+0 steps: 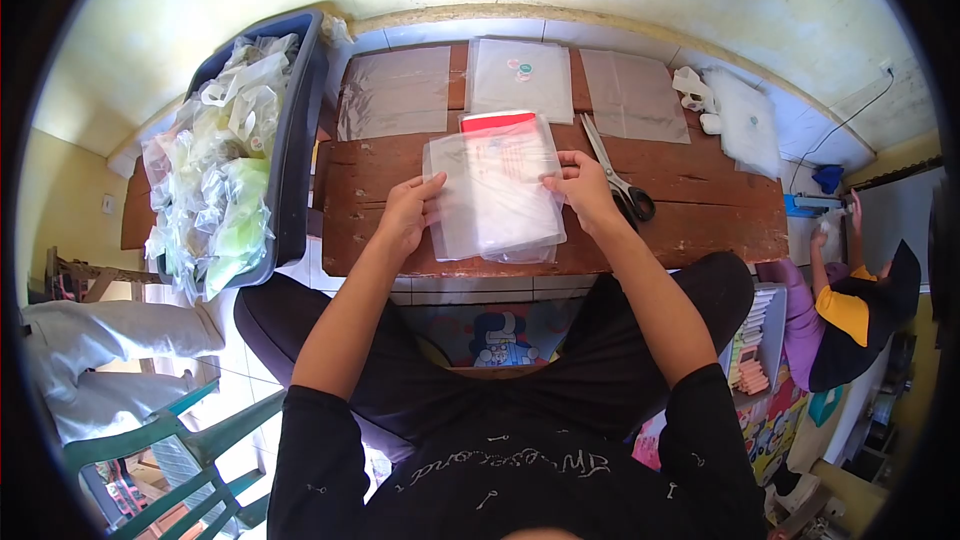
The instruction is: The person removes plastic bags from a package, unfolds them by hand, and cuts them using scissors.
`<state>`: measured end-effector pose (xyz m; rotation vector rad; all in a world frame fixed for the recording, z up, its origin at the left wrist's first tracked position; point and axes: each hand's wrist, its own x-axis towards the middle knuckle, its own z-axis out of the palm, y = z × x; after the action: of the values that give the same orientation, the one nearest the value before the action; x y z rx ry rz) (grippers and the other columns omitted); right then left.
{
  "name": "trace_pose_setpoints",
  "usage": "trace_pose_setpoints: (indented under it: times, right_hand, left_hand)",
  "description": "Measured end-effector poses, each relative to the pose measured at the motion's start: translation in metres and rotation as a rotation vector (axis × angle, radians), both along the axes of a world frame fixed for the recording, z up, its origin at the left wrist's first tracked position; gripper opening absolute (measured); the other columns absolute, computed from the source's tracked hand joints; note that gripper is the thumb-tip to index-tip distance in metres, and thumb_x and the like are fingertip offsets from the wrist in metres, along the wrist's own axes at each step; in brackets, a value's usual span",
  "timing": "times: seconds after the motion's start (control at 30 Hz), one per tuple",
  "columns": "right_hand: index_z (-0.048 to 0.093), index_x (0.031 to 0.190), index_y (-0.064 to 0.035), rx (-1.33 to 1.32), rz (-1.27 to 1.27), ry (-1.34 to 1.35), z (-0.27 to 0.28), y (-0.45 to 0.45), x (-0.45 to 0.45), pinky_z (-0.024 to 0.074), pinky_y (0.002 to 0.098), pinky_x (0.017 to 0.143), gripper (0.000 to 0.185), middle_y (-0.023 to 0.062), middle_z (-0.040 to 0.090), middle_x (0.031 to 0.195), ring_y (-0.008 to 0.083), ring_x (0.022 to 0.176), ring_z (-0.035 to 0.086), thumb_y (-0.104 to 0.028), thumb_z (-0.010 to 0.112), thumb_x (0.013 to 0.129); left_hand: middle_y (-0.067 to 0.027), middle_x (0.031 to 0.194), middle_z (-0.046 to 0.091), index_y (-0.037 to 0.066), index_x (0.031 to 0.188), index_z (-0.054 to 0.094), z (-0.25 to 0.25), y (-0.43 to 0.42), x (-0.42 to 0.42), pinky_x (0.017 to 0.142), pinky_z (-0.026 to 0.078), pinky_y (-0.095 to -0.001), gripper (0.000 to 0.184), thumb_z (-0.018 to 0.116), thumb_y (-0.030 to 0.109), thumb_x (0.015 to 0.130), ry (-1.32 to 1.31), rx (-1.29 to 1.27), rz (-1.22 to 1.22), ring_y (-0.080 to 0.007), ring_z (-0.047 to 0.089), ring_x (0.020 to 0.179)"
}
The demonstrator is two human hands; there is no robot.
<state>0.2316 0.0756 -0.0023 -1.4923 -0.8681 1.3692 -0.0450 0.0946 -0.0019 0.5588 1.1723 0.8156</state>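
Observation:
A small stack of clear plastic bags (pixel 495 202) is between my hands over the front of the wooden table, with a red band and red print showing near the top. My left hand (pixel 408 210) pinches the left edge, thumb on top. On the right edge, my right hand (pixel 582 185) grips with thumb and fingers. Scissors (pixel 612 172) with black handles lie on the table just beyond my right hand. Behind the bags is a pile of clear bags with a printed round mark (pixel 520 90). Flat clear sheets lie left (pixel 395 90) and right (pixel 635 95) of that pile.
A dark plastic tub (pixel 312 90) heaped with plastic bags stands left of the brown table (pixel 700 210). More plastic packs (pixel 740 120) lie at its right end. A green chair (pixel 190 450) is lower left. At right, another person (pixel 860 310) sits near a bin of bundles (pixel 765 340).

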Motion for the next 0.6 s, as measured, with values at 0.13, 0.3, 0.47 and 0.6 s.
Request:
trace_pose_setpoints:
  times: [0.13,0.3,0.47,0.6]
  right_hand:
    - [0.058,0.115,0.003,0.006,0.006,0.022,-0.001,0.001,-0.001,0.0518,0.0271,0.069,0.041,0.0116,0.07,0.092,0.0164,0.081,0.067,0.009,0.07,0.077]
    - [0.05,0.126,0.0004,-0.218,0.052,-0.04,0.03,-0.006,-0.006,0.0527,0.0316,0.072,0.056,0.0138,0.068,0.102,0.0174,0.089,0.065,-0.009,0.078,0.078]
    - [0.044,0.133,-0.0016,0.072,0.189,-0.048,0.022,-0.031,-0.008,0.0529,0.0365,0.077,0.069,0.0169,0.062,0.116,0.0201,0.093,0.064,-0.017,0.08,0.076]
    - [0.04,0.138,-0.0016,0.345,0.229,-0.424,0.005,-0.038,-0.01,0.0538,0.0344,0.075,0.076,0.0135,0.063,0.111,0.0198,0.093,0.064,-0.007,0.078,0.073]
  left_hand:
    - [-0.0031,0.091,0.068,0.002,0.103,0.065,-0.001,-0.003,0.004,0.065,0.053,-0.0264,0.016,0.066,0.014,0.092,0.099,0.005,-0.02,-0.0123,0.066,0.076]
    - [-0.0033,0.082,0.068,0.001,0.096,0.067,-0.017,-0.001,0.005,0.059,0.051,-0.0226,0.011,0.064,0.012,0.094,0.079,0.204,0.08,-0.0099,0.063,0.068]
    - [-0.0038,0.083,0.067,0.001,0.096,0.067,-0.018,0.002,0.006,0.058,0.051,-0.0228,0.011,0.063,0.011,0.094,0.015,0.208,0.208,-0.0101,0.062,0.066]
    - [-0.0038,0.083,0.067,0.001,0.096,0.067,-0.019,0.002,0.003,0.058,0.051,-0.0236,0.012,0.063,0.012,0.094,0.035,0.172,0.197,-0.011,0.063,0.066]
